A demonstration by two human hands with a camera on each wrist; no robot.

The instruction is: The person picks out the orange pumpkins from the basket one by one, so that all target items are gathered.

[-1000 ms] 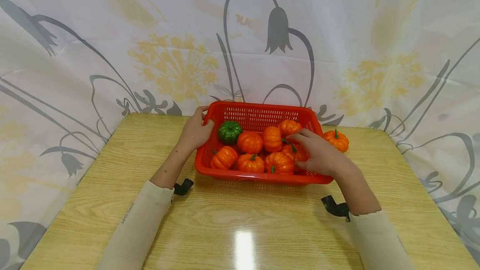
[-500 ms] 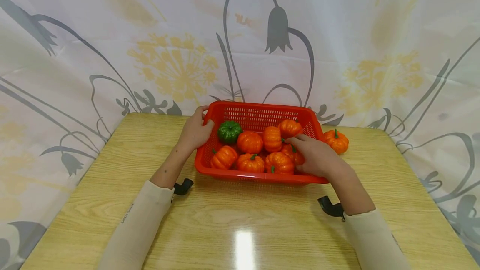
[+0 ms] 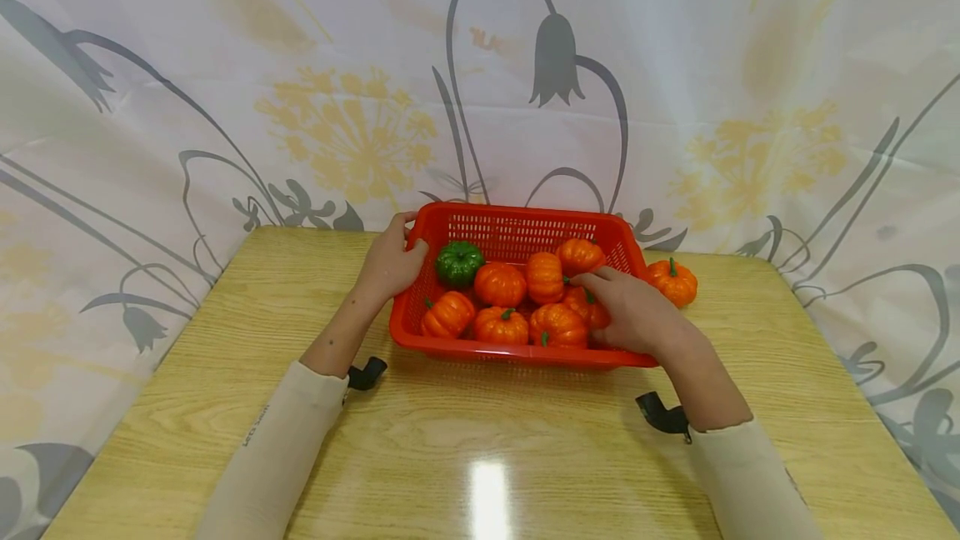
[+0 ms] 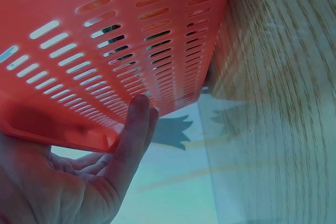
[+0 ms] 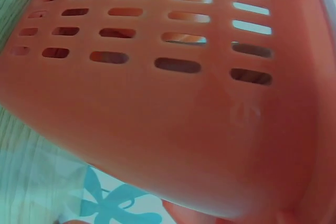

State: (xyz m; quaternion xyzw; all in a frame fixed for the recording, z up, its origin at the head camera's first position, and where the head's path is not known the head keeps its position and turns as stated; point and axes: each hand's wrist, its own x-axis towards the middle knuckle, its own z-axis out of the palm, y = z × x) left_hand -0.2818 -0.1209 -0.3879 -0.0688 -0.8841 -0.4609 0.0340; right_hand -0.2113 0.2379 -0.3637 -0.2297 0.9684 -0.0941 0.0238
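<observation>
A red plastic basket (image 3: 517, 352) holds several small orange pumpkins (image 3: 500, 284) and one green pumpkin (image 3: 460, 264). At its left end, my left hand (image 3: 393, 261) grips the rim; the left wrist view shows this hand (image 4: 100, 177) with fingers against the slotted outer wall (image 4: 157, 51). My right hand (image 3: 637, 312) reaches over the right rim into the basket. Its fingers and thumb curl round an orange pumpkin (image 3: 587, 307) in the front right part, partly covering it. In the right wrist view the basket's outer wall (image 5: 157, 108) hides that hand.
Outside the basket, just past its right end, another orange pumpkin (image 3: 672, 282) rests on the wooden table (image 3: 480, 432). A flower-printed curtain (image 3: 480, 65) hangs close behind the basket and along both sides of the table.
My right hand has shifted slightly left and down, its fingers drawing in round the pumpkin, and has been still for the last half second. The left hand and basket have stayed put.
</observation>
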